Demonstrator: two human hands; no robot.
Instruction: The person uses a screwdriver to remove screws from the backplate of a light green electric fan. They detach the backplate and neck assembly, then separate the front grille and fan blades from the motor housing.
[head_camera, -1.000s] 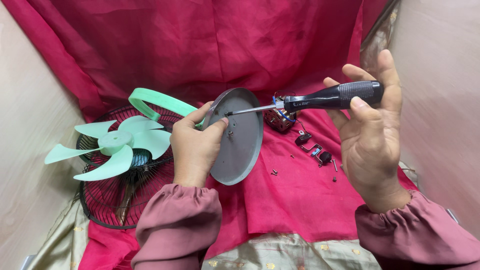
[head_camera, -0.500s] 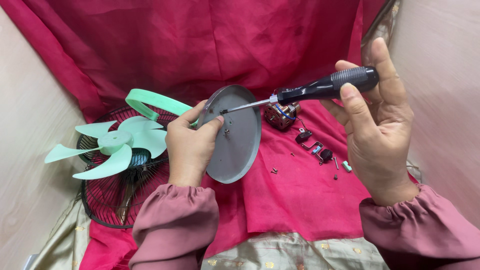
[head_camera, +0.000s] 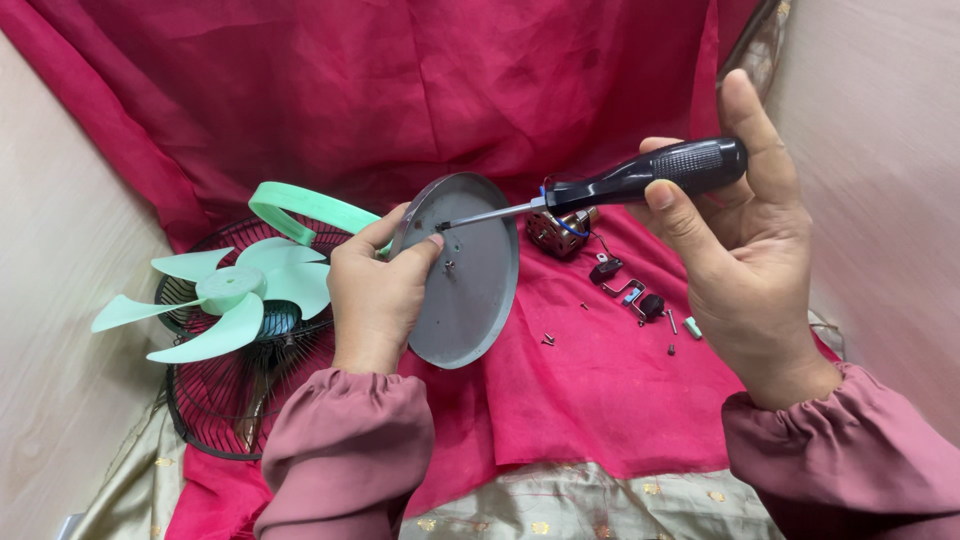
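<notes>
Far to your left, the mint-green fan blade (head_camera: 225, 300) lies on the black wire guard (head_camera: 240, 390), with a green ring (head_camera: 305, 210) behind it; all of that is well apart from the work, so leave it be. Your left hand (head_camera: 375, 295) has its grip closed on the rim of the grey round plate (head_camera: 468, 275), held tilted above the red cloth (head_camera: 590, 390), thumb lying close beside the screw. Keep that thumb braced but clear of the tip, and hold the plate firm so it cannot swing as you turn. The screwdriver (head_camera: 600, 190) reaches from the right, its tip seated on the plate near the upper edge. Press along the shaft, keeping it square to the screw head, or it may slip out. Your right hand (head_camera: 745, 260) grips the black handle in its fingertips; turn it slowly. Below it, loose screws (head_camera: 549, 341) and small parts (head_camera: 640, 300) lie scattered on the cloth near the motor (head_camera: 555, 232).
</notes>
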